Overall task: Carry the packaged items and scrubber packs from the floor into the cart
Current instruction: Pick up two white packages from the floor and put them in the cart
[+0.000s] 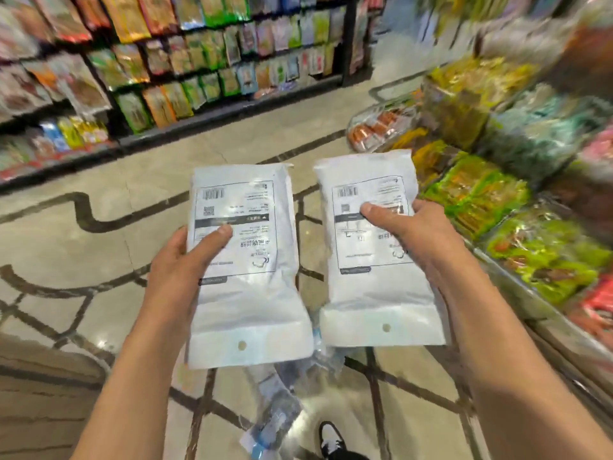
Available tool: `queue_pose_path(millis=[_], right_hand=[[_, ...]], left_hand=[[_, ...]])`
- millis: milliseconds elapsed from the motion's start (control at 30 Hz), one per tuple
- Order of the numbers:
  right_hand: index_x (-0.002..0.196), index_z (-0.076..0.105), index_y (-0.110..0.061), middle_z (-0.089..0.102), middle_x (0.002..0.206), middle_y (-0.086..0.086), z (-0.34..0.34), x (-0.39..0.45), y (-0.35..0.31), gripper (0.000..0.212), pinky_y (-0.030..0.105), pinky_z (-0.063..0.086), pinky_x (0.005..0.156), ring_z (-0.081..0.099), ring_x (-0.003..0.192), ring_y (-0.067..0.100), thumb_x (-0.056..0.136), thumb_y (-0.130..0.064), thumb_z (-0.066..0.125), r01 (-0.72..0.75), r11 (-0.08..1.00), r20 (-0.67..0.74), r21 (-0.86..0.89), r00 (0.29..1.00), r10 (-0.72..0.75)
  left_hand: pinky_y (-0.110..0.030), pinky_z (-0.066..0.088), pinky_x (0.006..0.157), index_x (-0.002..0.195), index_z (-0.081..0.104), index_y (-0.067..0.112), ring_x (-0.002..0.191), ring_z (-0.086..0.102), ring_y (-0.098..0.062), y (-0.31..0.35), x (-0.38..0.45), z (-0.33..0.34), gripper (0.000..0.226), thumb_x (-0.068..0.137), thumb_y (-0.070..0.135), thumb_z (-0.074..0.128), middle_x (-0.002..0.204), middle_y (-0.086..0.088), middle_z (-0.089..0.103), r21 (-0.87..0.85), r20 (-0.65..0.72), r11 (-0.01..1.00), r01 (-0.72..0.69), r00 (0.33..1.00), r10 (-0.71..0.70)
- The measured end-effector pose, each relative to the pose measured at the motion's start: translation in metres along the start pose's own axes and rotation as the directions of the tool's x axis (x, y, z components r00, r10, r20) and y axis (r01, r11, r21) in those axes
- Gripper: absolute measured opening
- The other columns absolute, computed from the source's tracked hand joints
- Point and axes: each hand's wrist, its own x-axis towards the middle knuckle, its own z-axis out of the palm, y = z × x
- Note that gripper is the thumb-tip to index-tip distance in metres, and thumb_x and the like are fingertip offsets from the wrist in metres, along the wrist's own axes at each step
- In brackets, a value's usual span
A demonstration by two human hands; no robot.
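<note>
I hold two flat white packs with printed labels and barcodes, one in each hand, above the floor. My left hand (pixel 179 260) grips the left white pack (pixel 247 293) at its left edge, thumb across the label. My right hand (pixel 418 237) grips the right white pack (pixel 378 287) at its right edge, thumb on its label. Below them, clear and blue plastic packs (pixel 275 416) lie on the tiled floor. At the right, a metal cart (pixel 517 293) holds green and orange packets (pixel 477 197).
Store shelves (pixel 139 71) full of coloured packets line the aisle at the back left. A bag of orange items (pixel 378 127) lies beside the cart's far end. A black-and-white shoe (pixel 331 439) shows at the bottom. Patterned floor tiles (pixel 99 234) stretch across the aisle.
</note>
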Motion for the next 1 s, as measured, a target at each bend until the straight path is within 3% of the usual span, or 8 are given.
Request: queue_pose_path(millis=[133, 267, 367, 433, 500, 733, 800, 1000], right_hand=[[0.099, 0.077, -0.011, 0.083, 0.092, 0.001, -0.045, -0.074, -0.019, 0.013, 0.021, 0.061, 0.061, 0.080, 0.080, 0.014, 0.088, -0.011, 0.083, 0.029, 0.995, -0.178, 0.099, 0.984, -0.011], [0.104, 0.078, -0.007, 0.083, 0.095, 0.005, -0.088, -0.156, -0.008, 0.017, 0.023, 0.061, 0.061, 0.081, 0.082, 0.018, 0.088, -0.009, 0.082, 0.043, 0.983, -0.394, 0.177, 0.919, 0.031], [0.111, 0.078, -0.008, 0.083, 0.099, 0.002, -0.119, -0.216, 0.005, 0.026, 0.031, 0.065, 0.078, 0.080, 0.091, 0.019, 0.086, -0.014, 0.085, 0.046, 0.982, -0.522, 0.184, 0.851, 0.058], [0.112, 0.077, -0.011, 0.083, 0.099, -0.002, -0.146, -0.267, 0.013, 0.030, 0.032, 0.063, 0.082, 0.080, 0.092, 0.017, 0.085, -0.019, 0.086, 0.057, 0.978, -0.623, 0.198, 0.778, 0.081], [0.112, 0.078, -0.012, 0.083, 0.098, -0.001, -0.171, -0.317, 0.021, 0.030, 0.028, 0.064, 0.073, 0.081, 0.090, 0.018, 0.085, -0.020, 0.086, 0.073, 0.971, -0.692, 0.228, 0.714, 0.109], [0.100, 0.078, -0.015, 0.083, 0.091, 0.001, -0.256, -0.496, 0.054, 0.021, 0.027, 0.063, 0.064, 0.081, 0.081, 0.018, 0.083, -0.021, 0.087, 0.142, 0.955, -0.877, 0.261, 0.448, 0.173], [0.097, 0.078, -0.015, 0.083, 0.088, -0.001, -0.278, -0.546, 0.065, 0.016, 0.022, 0.061, 0.059, 0.081, 0.079, 0.015, 0.084, -0.019, 0.086, 0.160, 0.956, -0.910, 0.247, 0.377, 0.172], [0.102, 0.079, -0.013, 0.083, 0.092, 0.003, -0.341, -0.702, 0.099, 0.021, 0.026, 0.064, 0.064, 0.081, 0.083, 0.018, 0.083, -0.018, 0.087, 0.192, 0.948, -0.953, 0.256, 0.214, 0.214]], left_hand=[[-0.048, 0.059, 0.091, 0.126, 0.073, 0.020, 0.098, 0.079, -0.031, 0.024, -0.021, 0.028, 0.038, 0.090, 0.031, 0.078, 0.108, -0.007, 0.082, 0.008, 0.182, 0.999, -0.039, 0.983, 0.036], [-0.039, 0.061, 0.078, 0.123, 0.073, 0.022, 0.091, 0.081, -0.027, 0.031, -0.052, 0.068, 0.034, 0.091, 0.030, 0.076, 0.103, -0.006, 0.083, 0.031, 0.413, 0.998, -0.051, 0.910, 0.034], [-0.040, 0.062, 0.078, 0.128, 0.072, 0.022, 0.095, 0.080, -0.028, 0.026, -0.084, 0.104, 0.033, 0.095, 0.027, 0.072, 0.108, -0.006, 0.082, 0.033, 0.560, 0.999, -0.035, 0.829, 0.010], [-0.047, 0.061, 0.088, 0.130, 0.072, 0.021, 0.100, 0.079, -0.032, 0.019, -0.116, 0.134, 0.035, 0.095, 0.026, 0.071, 0.112, -0.009, 0.081, 0.050, 0.675, 0.999, -0.016, 0.737, -0.022], [-0.050, 0.059, 0.093, 0.129, 0.073, 0.020, 0.103, 0.078, -0.034, 0.012, -0.151, 0.162, 0.036, 0.093, 0.026, 0.073, 0.113, -0.010, 0.081, 0.067, 0.754, 0.998, -0.012, 0.655, -0.043], [-0.044, 0.060, 0.086, 0.127, 0.072, 0.020, 0.102, 0.079, -0.028, -0.018, -0.310, 0.241, 0.033, 0.094, 0.023, 0.074, 0.112, -0.006, 0.081, 0.122, 0.926, 0.991, -0.047, 0.365, -0.096], [-0.043, 0.061, 0.083, 0.127, 0.073, 0.019, 0.098, 0.080, -0.028, -0.031, -0.361, 0.258, 0.032, 0.095, 0.022, 0.073, 0.111, -0.008, 0.081, 0.137, 0.948, 0.989, -0.059, 0.298, -0.113], [-0.044, 0.061, 0.084, 0.121, 0.076, 0.022, 0.093, 0.080, -0.032, -0.074, -0.522, 0.298, 0.034, 0.087, 0.028, 0.078, 0.107, -0.009, 0.082, 0.174, 0.976, 0.981, -0.084, 0.147, -0.160]])
